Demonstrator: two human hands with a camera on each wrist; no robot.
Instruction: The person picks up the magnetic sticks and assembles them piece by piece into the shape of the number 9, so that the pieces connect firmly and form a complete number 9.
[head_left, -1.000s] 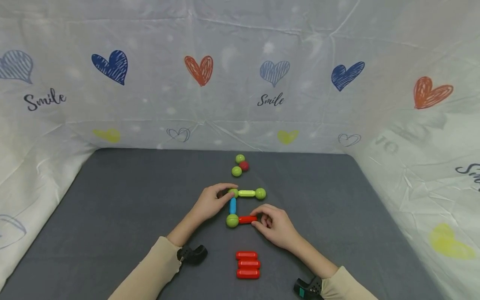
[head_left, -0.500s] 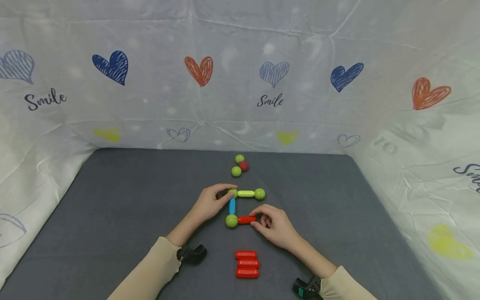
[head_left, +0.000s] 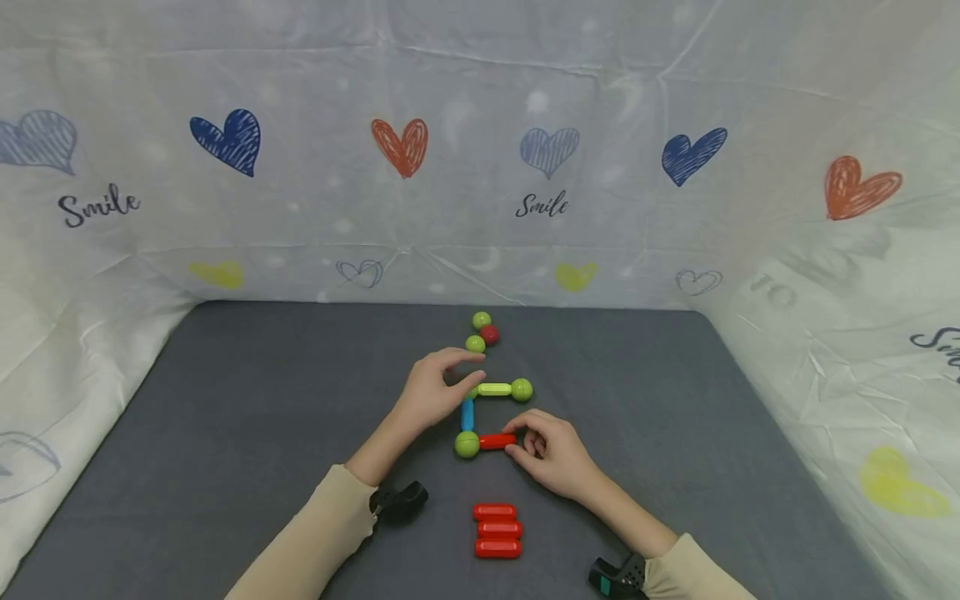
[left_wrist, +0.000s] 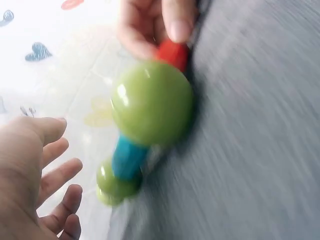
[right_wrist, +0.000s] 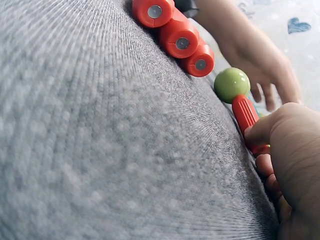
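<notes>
On the grey cloth lies a three-sided shape of magnetic rods and balls. A yellow-green rod (head_left: 494,390) runs along its far side to a green ball (head_left: 522,390), a blue rod (head_left: 468,415) forms the left side, and a red rod (head_left: 496,442) leaves the near green ball (head_left: 467,444). My right hand (head_left: 553,452) pinches the free end of that red rod between thumb and fingers. Holding nothing, my left hand (head_left: 432,388) hovers at the far left corner, thumb and fingers apart; it partly hides the corner ball.
Three red rods (head_left: 498,529) lie side by side nearer to me, metal discs showing at their ends in the right wrist view. Beyond my left hand sit two loose green balls (head_left: 482,320) and a red ball (head_left: 490,335). A heart-printed white sheet (head_left: 465,208) hangs behind the table.
My left hand has let go of the far left corner ball and moved slightly up and away, its fingers spreading. The right hand keeps its pinch on the red rod.
</notes>
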